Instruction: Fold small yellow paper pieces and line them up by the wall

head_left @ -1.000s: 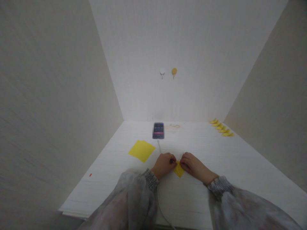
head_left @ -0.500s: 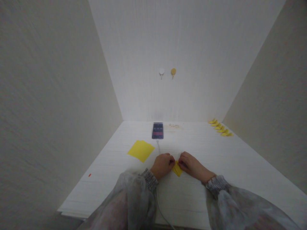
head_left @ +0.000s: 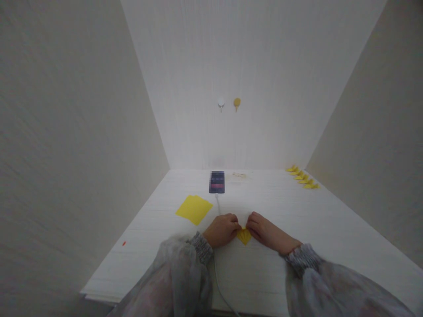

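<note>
Closely paired, hands [head_left: 222, 230] [head_left: 266, 231] seemingly pinched on the edges of creased, kite-shaped yellow paper [head_left: 244, 236]

Booth-like desk space: grey side walls [head_left: 66, 132] stand frame left and right; white back wall [head_left: 280, 88], upper centre, bears two hooks [head_left: 237, 102]; white tabletop [head_left: 330, 220] spans lower frame.

The yellow paper [head_left: 244, 237] lies folded, creased, near end pointed.

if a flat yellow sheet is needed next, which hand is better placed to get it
Probably the left hand: the flat yellow paper lies near it, on the left. The right hand is farther off and would need to reach across. Both hands touch the small folded paper, though.
</note>
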Action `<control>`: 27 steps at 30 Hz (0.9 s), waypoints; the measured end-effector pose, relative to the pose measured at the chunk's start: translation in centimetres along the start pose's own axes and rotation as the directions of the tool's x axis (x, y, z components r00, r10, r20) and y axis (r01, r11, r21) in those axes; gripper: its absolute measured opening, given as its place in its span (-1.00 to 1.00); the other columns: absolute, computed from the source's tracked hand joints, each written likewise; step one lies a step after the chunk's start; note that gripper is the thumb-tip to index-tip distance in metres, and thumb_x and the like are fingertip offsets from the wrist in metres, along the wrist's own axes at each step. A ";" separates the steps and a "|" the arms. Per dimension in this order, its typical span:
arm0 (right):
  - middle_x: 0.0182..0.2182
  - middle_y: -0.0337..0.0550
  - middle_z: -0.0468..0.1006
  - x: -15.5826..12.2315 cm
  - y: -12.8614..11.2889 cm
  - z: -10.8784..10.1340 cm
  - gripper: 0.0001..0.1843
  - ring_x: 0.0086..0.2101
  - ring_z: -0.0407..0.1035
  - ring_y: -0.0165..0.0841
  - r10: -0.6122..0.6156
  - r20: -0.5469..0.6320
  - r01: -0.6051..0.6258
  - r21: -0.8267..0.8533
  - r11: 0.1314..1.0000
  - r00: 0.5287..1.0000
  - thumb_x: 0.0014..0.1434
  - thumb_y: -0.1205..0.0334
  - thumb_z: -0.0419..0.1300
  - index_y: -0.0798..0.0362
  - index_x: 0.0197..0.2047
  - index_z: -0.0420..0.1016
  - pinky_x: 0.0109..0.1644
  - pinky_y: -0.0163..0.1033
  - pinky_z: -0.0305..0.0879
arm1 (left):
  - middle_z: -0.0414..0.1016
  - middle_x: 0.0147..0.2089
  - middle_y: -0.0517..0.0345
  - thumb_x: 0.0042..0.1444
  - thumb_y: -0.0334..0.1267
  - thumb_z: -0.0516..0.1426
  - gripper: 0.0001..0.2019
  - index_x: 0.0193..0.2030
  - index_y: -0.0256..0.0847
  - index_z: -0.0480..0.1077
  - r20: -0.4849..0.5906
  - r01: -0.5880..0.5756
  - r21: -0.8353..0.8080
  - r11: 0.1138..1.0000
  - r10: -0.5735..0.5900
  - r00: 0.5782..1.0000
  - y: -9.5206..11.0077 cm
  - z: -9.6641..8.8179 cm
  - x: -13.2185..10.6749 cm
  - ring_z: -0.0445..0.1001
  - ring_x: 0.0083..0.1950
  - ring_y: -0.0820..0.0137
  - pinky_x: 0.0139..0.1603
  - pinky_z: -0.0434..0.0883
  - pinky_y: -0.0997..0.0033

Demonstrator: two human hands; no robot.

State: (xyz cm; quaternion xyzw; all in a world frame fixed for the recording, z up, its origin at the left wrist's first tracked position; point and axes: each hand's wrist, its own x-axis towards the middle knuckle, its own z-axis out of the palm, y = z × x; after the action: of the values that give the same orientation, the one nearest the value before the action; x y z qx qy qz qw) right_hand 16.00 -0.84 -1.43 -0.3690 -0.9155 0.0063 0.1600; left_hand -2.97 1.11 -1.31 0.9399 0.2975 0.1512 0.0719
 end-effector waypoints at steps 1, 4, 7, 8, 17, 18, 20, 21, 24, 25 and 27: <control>-0.41 -0.11 0.35 -0.1 0.0 0.0 -0.82 -0.30 0.19 -0.32 -0.006 0.002 0.006 -0.006 1.000 1.000 0.12 0.38 -0.02 0.10 -0.41 0.38 -0.20 -0.22 0.16 | 0.36 -0.24 0.11 0.06 -0.33 -0.05 -0.77 -0.21 -0.17 0.39 0.002 -0.007 0.003 1.000 0.007 1.000 0.0 0.0 0.0 0.31 -0.20 0.42 -0.20 0.25 0.44; -0.41 -0.10 0.35 -0.3 -0.1 0.0 -0.78 -0.30 0.19 -0.32 -0.020 0.005 0.020 -0.016 1.000 1.000 0.14 0.37 -0.05 0.10 -0.37 0.41 -0.22 -0.22 0.15 | 0.35 -0.24 0.11 0.06 -0.33 -0.05 -0.76 -0.20 -0.15 0.38 0.012 -0.012 0.006 1.000 0.011 1.000 -0.1 0.2 0.0 0.30 -0.20 0.42 -0.20 0.24 0.45; -0.42 -0.11 0.36 -0.4 -0.3 0.0 -0.76 -0.34 0.19 -0.32 -0.020 0.021 0.021 -0.027 0.999 1.000 0.16 0.35 -0.06 0.10 -0.35 0.43 -0.27 -0.24 0.13 | 0.35 -0.23 0.12 0.06 -0.31 -0.04 -0.77 -0.20 -0.14 0.38 0.021 -0.016 0.000 1.000 0.016 1.000 -0.2 0.2 -0.1 0.30 -0.20 0.42 -0.21 0.23 0.45; -0.42 -0.11 0.36 -0.4 -0.4 0.0 -0.75 -0.35 0.19 -0.32 -0.019 0.028 0.020 -0.036 0.999 0.999 0.16 0.34 -0.07 0.09 -0.35 0.43 -0.29 -0.24 0.13 | 0.35 -0.23 0.12 0.06 -0.30 -0.05 -0.77 -0.20 -0.14 0.38 0.022 -0.016 0.000 1.000 0.016 1.000 -0.2 0.1 -0.1 0.30 -0.20 0.42 -0.22 0.23 0.46; -0.44 -0.11 0.35 -0.4 -1.1 0.1 -0.74 -0.39 0.19 -0.33 0.018 0.016 -0.016 -0.115 0.993 1.000 0.16 0.36 -0.07 0.11 -0.40 0.43 -0.32 -0.25 0.08 | 0.33 -0.25 0.10 0.09 -0.27 -0.09 -0.74 -0.18 -0.13 0.38 0.024 -0.005 0.031 0.999 0.004 1.000 0.1 0.2 0.0 0.29 -0.25 0.41 -0.25 0.23 0.43; -0.44 -0.10 0.35 -0.4 -1.2 0.2 -0.75 -0.39 0.19 -0.33 0.022 0.007 -0.020 -0.123 0.992 1.000 0.15 0.37 -0.06 0.11 -0.41 0.42 -0.32 -0.25 0.08 | 0.33 -0.25 0.09 0.10 -0.25 -0.10 -0.73 -0.19 -0.13 0.38 0.026 -0.006 0.032 0.999 0.005 1.000 0.2 0.2 0.1 0.28 -0.26 0.41 -0.25 0.22 0.43; -0.43 -0.10 0.35 -0.5 -1.4 0.4 -0.78 -0.38 0.19 -0.33 0.030 -0.017 -0.032 -0.143 0.989 0.999 0.14 0.38 -0.04 0.12 -0.41 0.42 -0.31 -0.25 0.08 | 0.33 -0.26 0.08 0.12 -0.22 -0.13 -0.71 -0.24 -0.15 0.40 0.022 -0.011 0.024 1.000 0.010 1.000 0.3 0.2 0.2 0.27 -0.25 0.40 -0.24 0.22 0.42; -0.43 -0.09 0.35 -0.7 -1.5 0.4 -0.80 -0.38 0.19 -0.33 0.032 -0.029 -0.036 -0.151 0.988 0.999 0.13 0.38 -0.03 0.12 -0.39 0.41 -0.31 -0.25 0.08 | 0.33 -0.26 0.07 0.12 -0.21 -0.14 -0.69 -0.27 -0.16 0.41 0.016 -0.009 0.017 1.000 0.009 1.000 0.3 0.2 0.2 0.27 -0.25 0.40 -0.23 0.22 0.41; -0.42 -0.10 0.35 -1.0 -1.7 0.4 -0.80 -0.38 0.19 -0.33 0.026 -0.037 -0.031 -0.160 0.987 0.999 0.15 0.35 -0.04 0.11 -0.33 0.41 -0.32 -0.26 0.09 | 0.34 -0.27 0.08 0.10 -0.22 -0.10 -0.71 -0.35 -0.19 0.44 -0.003 -0.002 -0.023 1.000 0.002 1.000 0.3 0.2 0.3 0.27 -0.24 0.41 -0.20 0.21 0.42; -0.42 -0.10 0.35 -1.1 -1.8 0.2 -0.79 -0.38 0.19 -0.33 0.027 -0.036 -0.032 -0.160 0.987 0.999 0.15 0.34 -0.05 0.11 -0.31 0.41 -0.32 -0.26 0.09 | 0.34 -0.27 0.08 0.09 -0.23 -0.07 -0.73 -0.35 -0.19 0.44 -0.011 -0.001 -0.041 0.999 0.000 1.000 0.2 0.3 0.3 0.27 -0.24 0.41 -0.20 0.21 0.42; -0.41 -0.10 0.35 -1.2 -2.0 -0.1 -0.78 -0.37 0.19 -0.33 0.039 -0.031 -0.043 -0.153 0.987 0.999 0.16 0.33 -0.06 0.11 -0.29 0.41 -0.32 -0.26 0.09 | 0.34 -0.27 0.09 0.05 -0.27 -0.03 -0.77 -0.33 -0.18 0.45 -0.031 0.007 -0.082 0.997 -0.010 0.999 0.1 0.3 0.2 0.27 -0.23 0.43 -0.19 0.21 0.44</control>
State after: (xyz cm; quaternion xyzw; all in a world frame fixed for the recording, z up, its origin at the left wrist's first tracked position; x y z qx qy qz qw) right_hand 15.48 -3.17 -1.42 -0.3991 -0.9032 -0.0662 0.1435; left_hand -2.63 1.11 -1.55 0.9324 0.2962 0.1778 0.1061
